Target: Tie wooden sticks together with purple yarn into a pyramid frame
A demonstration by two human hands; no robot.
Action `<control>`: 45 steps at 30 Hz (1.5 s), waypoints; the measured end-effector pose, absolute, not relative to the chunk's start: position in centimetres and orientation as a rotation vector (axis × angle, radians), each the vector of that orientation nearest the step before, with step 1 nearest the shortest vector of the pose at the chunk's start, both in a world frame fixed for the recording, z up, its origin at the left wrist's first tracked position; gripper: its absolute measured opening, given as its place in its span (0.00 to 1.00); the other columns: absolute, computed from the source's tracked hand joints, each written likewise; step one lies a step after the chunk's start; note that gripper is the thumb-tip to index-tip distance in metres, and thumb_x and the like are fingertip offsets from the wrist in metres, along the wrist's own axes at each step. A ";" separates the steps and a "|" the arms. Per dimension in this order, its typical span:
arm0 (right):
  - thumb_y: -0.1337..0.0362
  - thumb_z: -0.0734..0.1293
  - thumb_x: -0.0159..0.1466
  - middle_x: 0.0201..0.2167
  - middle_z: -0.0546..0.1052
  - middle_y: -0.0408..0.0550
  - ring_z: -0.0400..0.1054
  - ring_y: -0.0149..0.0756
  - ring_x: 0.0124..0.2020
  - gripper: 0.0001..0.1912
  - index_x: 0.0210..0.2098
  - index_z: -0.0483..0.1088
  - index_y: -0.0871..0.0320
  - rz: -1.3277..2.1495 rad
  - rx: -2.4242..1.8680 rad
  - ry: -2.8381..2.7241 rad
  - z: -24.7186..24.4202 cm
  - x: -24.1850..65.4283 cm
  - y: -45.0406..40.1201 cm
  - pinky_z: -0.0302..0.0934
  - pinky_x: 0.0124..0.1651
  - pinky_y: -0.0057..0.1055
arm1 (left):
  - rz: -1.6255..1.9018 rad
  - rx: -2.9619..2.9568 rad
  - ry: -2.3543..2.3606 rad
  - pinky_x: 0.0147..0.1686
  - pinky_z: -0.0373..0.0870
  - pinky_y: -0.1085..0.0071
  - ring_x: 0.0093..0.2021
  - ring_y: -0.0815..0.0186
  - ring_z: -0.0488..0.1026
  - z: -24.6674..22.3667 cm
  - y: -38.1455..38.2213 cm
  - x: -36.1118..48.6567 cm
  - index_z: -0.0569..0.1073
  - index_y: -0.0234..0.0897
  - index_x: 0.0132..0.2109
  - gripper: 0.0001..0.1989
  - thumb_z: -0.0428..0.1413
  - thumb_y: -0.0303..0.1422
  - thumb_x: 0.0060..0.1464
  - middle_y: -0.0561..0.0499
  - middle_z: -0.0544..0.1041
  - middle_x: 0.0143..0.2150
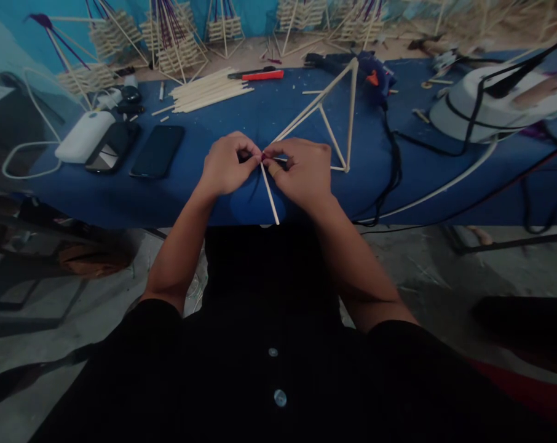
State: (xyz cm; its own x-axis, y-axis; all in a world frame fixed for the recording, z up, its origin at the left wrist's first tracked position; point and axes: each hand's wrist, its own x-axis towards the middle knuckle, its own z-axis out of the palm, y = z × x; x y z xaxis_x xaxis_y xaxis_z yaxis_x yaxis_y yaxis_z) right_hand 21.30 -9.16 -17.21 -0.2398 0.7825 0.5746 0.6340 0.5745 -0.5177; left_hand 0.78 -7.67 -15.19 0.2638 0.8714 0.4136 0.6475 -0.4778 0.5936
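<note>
A triangular frame of thin wooden sticks [351, 117] stands tilted over the blue table, its near-left corner between my hands. My right hand [301, 169] pinches that corner with thumb and forefinger. My left hand [227, 163] is closed in a pinch right against the same corner; what lies between its fingertips is too small to make out. A dark red bit [263, 157] shows at the joint, between the fingertips of both hands. From there one pale wooden stick [270, 194] slants down toward the table's front edge.
Behind lie a bundle of loose sticks [209, 91], a red cutter [262, 75] and a glue gun [375, 71]. Phones [157, 152] and a white device [85, 136] sit left. Cables [393, 154] and a white round object [467, 111] are right. Stick models [172, 40] line the wall.
</note>
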 end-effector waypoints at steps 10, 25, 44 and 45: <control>0.66 0.71 0.69 0.46 0.88 0.50 0.82 0.50 0.50 0.10 0.47 0.85 0.50 0.236 -1.098 -1.951 -17.3 21.1 -8.7 0.74 0.59 0.49 | 1.029 2.222 1.370 0.51 0.77 0.62 0.43 0.62 0.80 -15.0 -7.8 0.9 0.83 0.43 0.36 0.05 0.66 0.28 0.62 0.50 0.87 0.47; 0.69 0.67 0.69 0.48 0.86 0.53 0.80 0.49 0.51 0.14 0.45 0.86 0.53 0.160 -1.112 -1.972 -17.2 20.9 -9.6 0.73 0.55 0.45 | 1.053 2.218 1.335 0.53 0.79 0.62 0.44 0.62 0.83 -15.2 -8.0 0.4 0.82 0.41 0.49 0.15 0.62 0.24 0.55 0.48 0.89 0.51; 0.65 0.64 0.74 0.51 0.83 0.54 0.75 0.39 0.35 0.11 0.46 0.80 0.55 -0.153 -1.267 -2.002 -17.5 19.6 -10.0 0.60 0.34 0.37 | 1.098 2.196 1.326 0.49 0.80 0.62 0.43 0.61 0.84 -15.3 -8.2 0.4 0.83 0.43 0.51 0.17 0.63 0.26 0.54 0.49 0.90 0.50; 0.64 0.64 0.74 0.51 0.83 0.54 0.75 0.40 0.35 0.10 0.46 0.79 0.55 -0.157 -1.264 -2.007 -17.4 19.6 -10.0 0.60 0.34 0.37 | 1.112 2.204 1.328 0.48 0.80 0.62 0.43 0.61 0.84 -15.4 -8.3 0.4 0.83 0.43 0.51 0.18 0.63 0.26 0.54 0.49 0.90 0.50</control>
